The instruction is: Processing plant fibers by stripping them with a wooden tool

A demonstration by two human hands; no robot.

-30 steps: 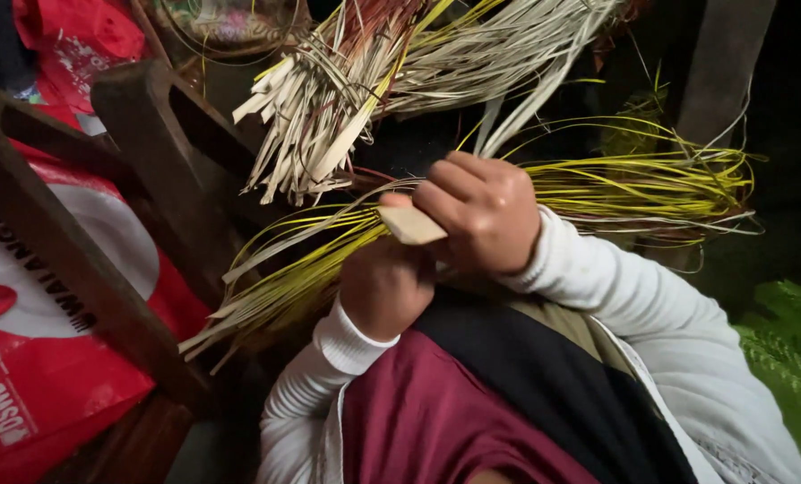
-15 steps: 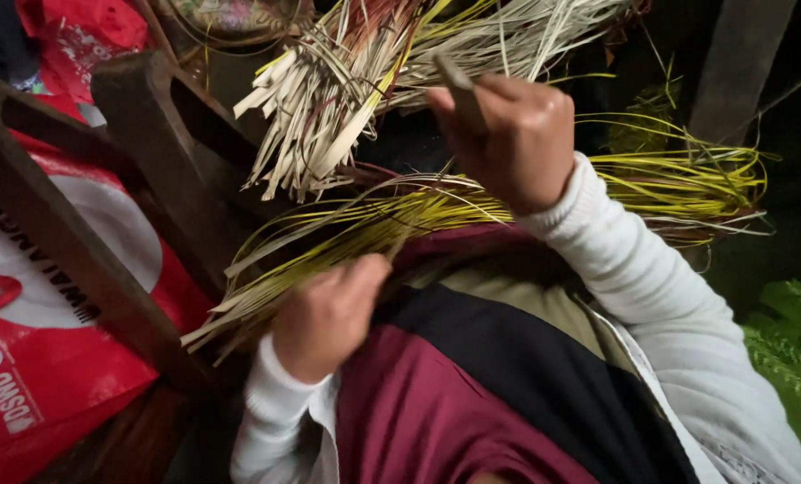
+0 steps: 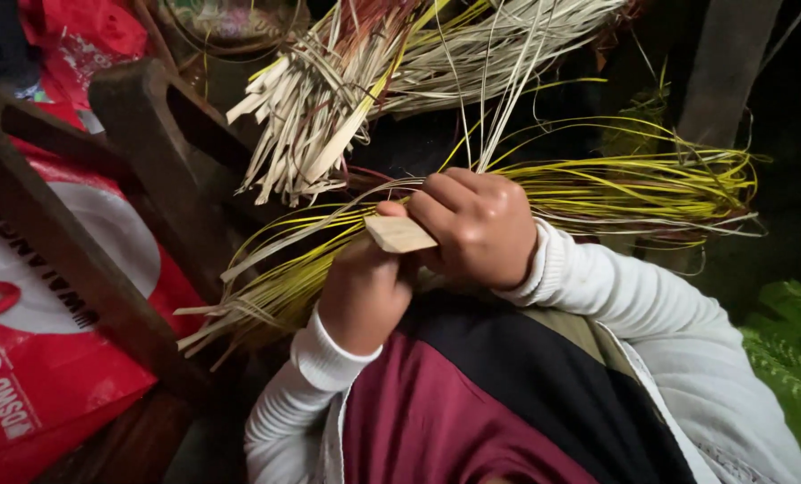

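Note:
My right hand (image 3: pixel 477 224) is closed around a small flat tan tool (image 3: pixel 399 235) whose blunt end sticks out to the left. Thin pale strands rise from the fist toward the top of the view. My left hand (image 3: pixel 365 291) sits just below and left of it, gripping a bundle of yellow-green palm strips (image 3: pixel 266 287) that lies across my lap and fans out to the right (image 3: pixel 651 184). Both hands touch over the bundle. A second bundle of dry, pale cut strips (image 3: pixel 320 116) hangs above them.
A dark wooden frame (image 3: pixel 69 260) stands at the left, beside a red and white plastic sack (image 3: pixel 24 358). Green leaves (image 3: pixel 790 350) lie at the lower right. A dark post (image 3: pixel 723 63) rises at the upper right.
Half a second ago my right hand was raised up near the pale bundle, pulling strands. It has come back down onto my left hand, with the tan tool showing again.

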